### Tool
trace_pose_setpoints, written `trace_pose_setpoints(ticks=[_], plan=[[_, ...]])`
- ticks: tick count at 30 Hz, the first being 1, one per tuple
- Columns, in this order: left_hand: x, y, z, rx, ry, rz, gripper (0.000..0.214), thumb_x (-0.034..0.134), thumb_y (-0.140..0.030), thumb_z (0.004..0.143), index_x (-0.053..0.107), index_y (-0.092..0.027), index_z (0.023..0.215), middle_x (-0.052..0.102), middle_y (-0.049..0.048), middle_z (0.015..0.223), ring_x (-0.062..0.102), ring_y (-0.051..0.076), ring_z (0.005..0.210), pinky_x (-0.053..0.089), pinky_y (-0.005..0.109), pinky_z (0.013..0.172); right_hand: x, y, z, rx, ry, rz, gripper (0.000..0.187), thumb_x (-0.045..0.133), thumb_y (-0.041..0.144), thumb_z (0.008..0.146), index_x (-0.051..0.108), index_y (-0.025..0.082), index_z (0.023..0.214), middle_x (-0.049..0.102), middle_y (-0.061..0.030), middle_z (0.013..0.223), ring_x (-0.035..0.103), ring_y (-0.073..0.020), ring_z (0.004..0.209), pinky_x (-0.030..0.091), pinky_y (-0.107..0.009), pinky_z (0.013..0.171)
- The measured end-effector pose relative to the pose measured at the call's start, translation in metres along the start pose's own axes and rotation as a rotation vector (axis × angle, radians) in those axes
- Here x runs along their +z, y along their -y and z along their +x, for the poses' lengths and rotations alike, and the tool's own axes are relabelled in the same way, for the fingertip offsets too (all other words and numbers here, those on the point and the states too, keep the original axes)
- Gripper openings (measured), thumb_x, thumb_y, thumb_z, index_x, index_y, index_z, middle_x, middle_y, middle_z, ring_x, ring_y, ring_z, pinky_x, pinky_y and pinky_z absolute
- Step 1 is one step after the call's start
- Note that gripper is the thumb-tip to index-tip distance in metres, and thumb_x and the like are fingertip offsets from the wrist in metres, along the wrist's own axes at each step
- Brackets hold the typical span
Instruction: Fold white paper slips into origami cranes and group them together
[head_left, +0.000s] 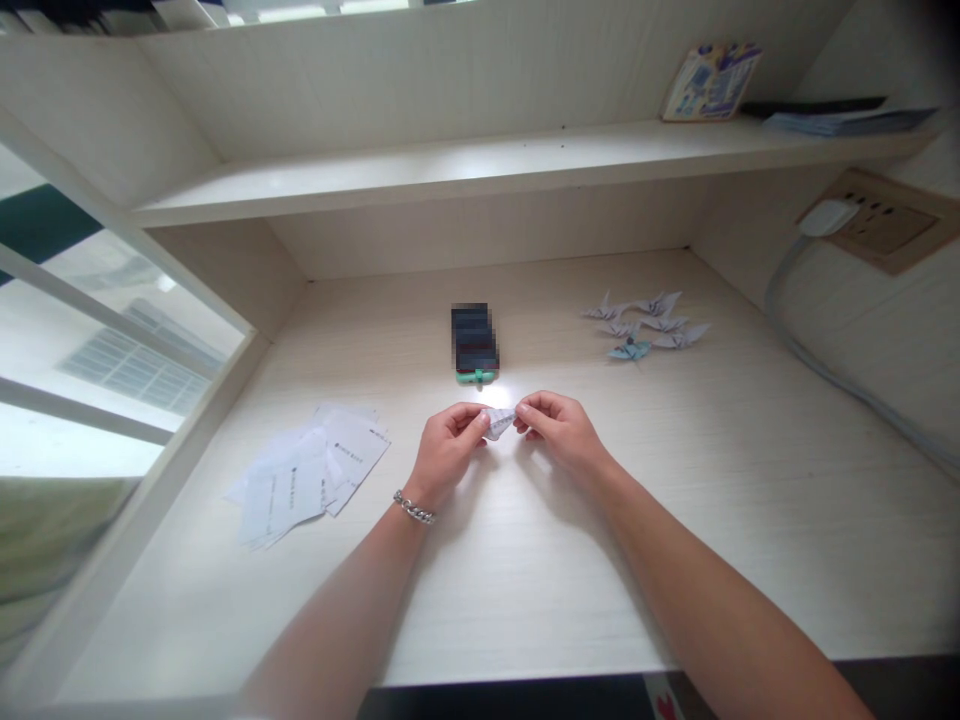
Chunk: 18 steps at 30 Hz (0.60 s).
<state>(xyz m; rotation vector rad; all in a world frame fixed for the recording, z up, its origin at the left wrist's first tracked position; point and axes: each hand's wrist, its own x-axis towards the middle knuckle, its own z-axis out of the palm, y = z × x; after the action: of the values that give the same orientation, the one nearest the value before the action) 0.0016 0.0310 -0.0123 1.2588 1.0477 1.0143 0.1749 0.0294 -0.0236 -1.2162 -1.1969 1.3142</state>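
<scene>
A small folded piece of white paper (499,422) is pinched between both hands just above the desk (525,560). My left hand (448,450), with a silver chain bracelet on its wrist, grips the paper's left end with closed fingers. My right hand (559,428) pinches the right end. Just behind the hands stands a phone (474,342) with a green base, its light shining on the desk.
A loose pile of white paper sheets (311,470) lies left of the hands. Several folded paper cranes (646,323) sit at the back right. A shelf (480,165) overhangs the desk. A wall socket (881,225) with a plug and cable is at the right.
</scene>
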Motion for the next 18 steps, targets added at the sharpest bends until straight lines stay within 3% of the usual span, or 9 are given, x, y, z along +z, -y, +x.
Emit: trace_pose_setpoints(ticks=[4,11,14,18], plan=[[-0.001,0.001,-0.001,0.043,0.013,0.033,0.031,0.064,-0.027,0.075,0.065,-0.015,0.103,0.068,0.0103,0.101,0.064,0.018,0.085,0.051,0.028,0.071,-0.002,0.001,0.001,0.011,-0.022,0.009,0.024,0.061,0.040,0.075,0.063,0.016,0.075,0.063,-0.0029,0.065,0.057,-0.0146,0.062,0.044,-0.025,0.055],[0.006,-0.001,-0.005,0.111,-0.025,0.198,0.025,0.062,-0.028,0.076,0.069,-0.016,0.097,0.070,0.0094,0.098,0.065,0.019,0.086,0.051,0.031,0.079,0.003,0.002,-0.001,-0.054,-0.097,-0.038,0.031,0.059,0.045,0.076,0.064,0.015,0.081,0.063,-0.0035,0.064,0.058,-0.0149,0.060,0.046,-0.025,0.052],[0.006,0.000,-0.005,0.093,-0.093,0.236,0.025,0.063,-0.032,0.076,0.071,-0.017,0.094,0.071,0.0086,0.093,0.066,0.019,0.079,0.052,0.030,0.073,0.007,0.002,-0.004,-0.084,-0.084,-0.116,0.038,0.061,0.045,0.076,0.065,0.014,0.096,0.064,-0.0045,0.071,0.059,-0.0155,0.063,0.047,-0.026,0.055],[0.005,0.003,-0.004,0.063,-0.164,0.265,0.026,0.062,-0.036,0.075,0.071,-0.017,0.092,0.072,0.0074,0.082,0.065,0.017,0.068,0.051,0.028,0.063,0.015,0.002,-0.009,-0.131,-0.059,-0.282,0.064,0.072,0.040,0.066,0.054,0.015,0.121,0.066,-0.0045,0.082,0.059,-0.0153,0.067,0.049,-0.028,0.063]])
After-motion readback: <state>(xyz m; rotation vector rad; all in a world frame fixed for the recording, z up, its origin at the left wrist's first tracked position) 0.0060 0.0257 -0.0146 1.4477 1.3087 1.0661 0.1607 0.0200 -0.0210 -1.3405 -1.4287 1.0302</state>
